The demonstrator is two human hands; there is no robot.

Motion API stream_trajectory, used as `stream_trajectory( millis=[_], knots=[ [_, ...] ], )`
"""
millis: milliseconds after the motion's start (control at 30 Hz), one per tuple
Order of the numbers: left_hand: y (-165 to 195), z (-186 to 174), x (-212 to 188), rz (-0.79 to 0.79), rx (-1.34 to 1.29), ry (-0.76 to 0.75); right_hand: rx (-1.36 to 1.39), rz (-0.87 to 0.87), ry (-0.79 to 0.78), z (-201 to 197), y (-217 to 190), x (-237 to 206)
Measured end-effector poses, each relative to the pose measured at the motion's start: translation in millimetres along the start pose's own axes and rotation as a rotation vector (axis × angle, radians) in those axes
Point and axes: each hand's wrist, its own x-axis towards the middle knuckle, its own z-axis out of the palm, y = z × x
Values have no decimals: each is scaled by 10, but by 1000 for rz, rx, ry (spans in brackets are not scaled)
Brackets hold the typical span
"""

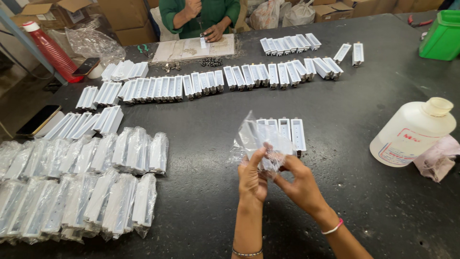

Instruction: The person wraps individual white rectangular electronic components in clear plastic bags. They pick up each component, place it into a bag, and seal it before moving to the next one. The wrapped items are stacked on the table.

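My left hand (252, 178) and my right hand (298, 182) meet above the dark table (364, 206), both gripping a clear plastic bag (253, 139) with a white rectangular part inside it. The bag stands up from my fingers, crumpled at its lower end. Just behind it lie three bare white rectangular parts (290, 132) side by side. To my left sits a heap of several bagged white parts (81, 187).
Long rows of bare white parts (215, 79) cross the table's far half. A person in a green top (199, 14) works at a board (194, 48) opposite. A white plastic bottle (412, 132) lies at right beside a pink cloth (438, 160). A green container (443, 36) stands far right, a red flask (50, 50) and two phones at left.
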Motion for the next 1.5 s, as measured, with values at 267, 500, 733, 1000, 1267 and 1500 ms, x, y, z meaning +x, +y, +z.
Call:
stream_trajectory(
  millis=[267, 500, 733, 1000, 1267, 1500],
  knots=[
    [152, -181, 130, 63, -307, 141, 42, 47, 177, 32, -83, -25],
    [41, 110, -92, 15, -136, 115, 319, 308, -28, 208, -26, -22],
    [-133, 265, -222, 64, -169, -98, 549, 327, 119, 104, 19, -10],
    [23, 105, -150, -34, -520, 4, 390, 311, 118, -15, 76, 1],
    [539, -133, -107, 171, 147, -164, 655, 317, 105, -363, 286, 81],
    [324, 13, -258, 78, 669, -438, 562, 394, 38, -609, 274, 107]
  ],
)
